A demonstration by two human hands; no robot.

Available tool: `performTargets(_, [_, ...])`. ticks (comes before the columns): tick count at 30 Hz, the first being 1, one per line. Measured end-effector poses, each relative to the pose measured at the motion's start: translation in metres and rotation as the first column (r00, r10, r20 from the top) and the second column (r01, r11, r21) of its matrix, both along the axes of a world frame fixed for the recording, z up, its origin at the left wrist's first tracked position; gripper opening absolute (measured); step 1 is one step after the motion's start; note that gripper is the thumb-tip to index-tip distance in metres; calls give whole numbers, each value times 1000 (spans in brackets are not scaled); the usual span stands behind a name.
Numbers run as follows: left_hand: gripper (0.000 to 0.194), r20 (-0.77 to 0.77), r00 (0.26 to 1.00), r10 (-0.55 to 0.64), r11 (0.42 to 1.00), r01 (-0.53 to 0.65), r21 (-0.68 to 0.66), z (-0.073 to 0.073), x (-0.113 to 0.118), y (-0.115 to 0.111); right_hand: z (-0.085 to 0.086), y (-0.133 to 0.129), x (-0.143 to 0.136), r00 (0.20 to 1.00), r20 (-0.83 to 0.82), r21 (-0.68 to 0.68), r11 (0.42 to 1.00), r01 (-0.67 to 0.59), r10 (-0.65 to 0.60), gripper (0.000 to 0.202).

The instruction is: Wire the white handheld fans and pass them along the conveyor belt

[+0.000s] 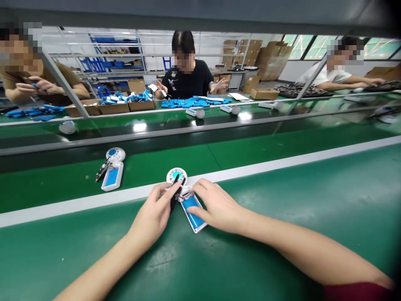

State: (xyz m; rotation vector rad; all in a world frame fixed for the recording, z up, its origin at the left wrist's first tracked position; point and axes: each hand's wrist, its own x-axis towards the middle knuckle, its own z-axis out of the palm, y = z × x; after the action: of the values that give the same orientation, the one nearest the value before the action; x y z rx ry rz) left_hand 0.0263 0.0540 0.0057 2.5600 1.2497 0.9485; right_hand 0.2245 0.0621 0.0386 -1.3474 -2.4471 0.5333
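Observation:
An opened white handheld fan housing point(197, 228) lies on the green table, its round head away from me and a blue battery point(194, 212) in its handle part. My left hand point(154, 207) pinches a dark circuit board point(176, 193) at the left side of the housing, near the joint below the head. My right hand point(216, 204) is closed on the housing from the right, fingertips at its upper end and thumb over the battery. Thin wires show between the two hands.
A similar opened fan point(112, 175) with its board lies on the green belt point(147, 156) at left. A pale strip point(269, 168) edges the belt. Across it, people sit near blue batteries point(194, 102) and boxes point(114, 108); several white fan pieces lie before them.

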Motion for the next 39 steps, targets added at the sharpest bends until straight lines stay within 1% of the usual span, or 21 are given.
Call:
performTargets(2, [39, -20, 1000, 17, 1000, -17, -7, 3, -8, 8, -10, 8, -7, 999, -43, 11, 1000, -13, 13, 28])
performTargets(4, [32, -51, 998, 45, 999, -45, 13, 3, -16, 14, -19, 13, -13, 995, -93, 6, 999, -37, 37, 27])
performTargets(8, [29, -91, 990, 111, 990, -102, 92, 1, -25, 20, -31, 16, -17, 982, -175, -42, 996, -83, 74, 30])
performTargets(10, [26, -94, 991, 95, 992, -87, 87, 1, -25, 20, -33, 15, -16, 980, -183, -58, 994, -90, 78, 33])
performTargets(12, [22, -104, 993, 53, 997, -48, 57, 2, -24, 20, -35, 14, -15, 978, -193, -59, 993, -98, 85, 34])
performTargets(14, [21, -137, 990, 33, 998, -26, 55, 2, -24, 20, -36, 13, -15, 975, -200, -55, 992, -112, 99, 34])
performTargets(15, [19, -158, 987, 43, 996, -31, 78, 2, -24, 20, -37, 13, -15, 974, -202, -52, 992, -117, 104, 34])
performTargets(18, [15, -230, 968, 102, 977, -54, 207, 0, -26, 21, -37, 13, -14, 973, -205, -48, 991, -121, 109, 33])
performTargets(21, [15, -312, 943, 115, 945, -7, 328, -2, -26, 21, -35, 14, -14, 970, -212, -42, 991, -127, 116, 33])
performTargets(23, [16, -338, 935, 102, 936, 25, 351, -1, -24, 19, -34, 16, -15, 968, -218, -28, 991, -130, 121, 33])
performTargets(24, [15, -332, 938, 99, 939, 22, 343, -1, -21, 17, -34, 18, -16, 968, -219, -16, 992, -128, 121, 32])
performTargets(26, [12, -285, 953, 102, 964, -24, 265, 1, -15, 12, -34, 21, -20, 966, -218, 16, 990, -140, 141, 27])
performTargets(28, [12, -195, 973, 126, 988, -105, 116, 3, -8, 7, -36, 25, -26, 957, -230, 53, 984, -171, 179, 18])
performTargets(29, [14, -142, 979, 145, 989, -143, 27, 3, -5, 6, -38, 27, -30, 949, -244, 70, 979, -189, 201, 14])
performTargets(31, [18, -42, 981, 191, 973, -195, -126, 3, -3, 3, -41, 30, -35, 932, -277, 104, 971, -213, 234, 17])
performTargets(32, [20, -2, 978, 207, 963, -204, -175, 3, -2, 3, -43, 31, -36, 926, -292, 115, 970, -215, 240, 20])
performTargets(34, [19, 62, 977, 203, 961, -187, -205, 2, -4, 4, -45, 31, -37, 916, -328, 106, 973, -206, 230, 23])
performTargets(36, [16, 108, 981, 164, 974, -143, -178, 1, -7, 7, -44, 31, -34, 900, -394, 44, 982, -186, 188, 23])
performTargets(39, [46, 148, 977, 151, 979, -128, -157, -1, -11, 9, -40, 29, -29, 875, -467, -78, 980, -182, 126, 21])
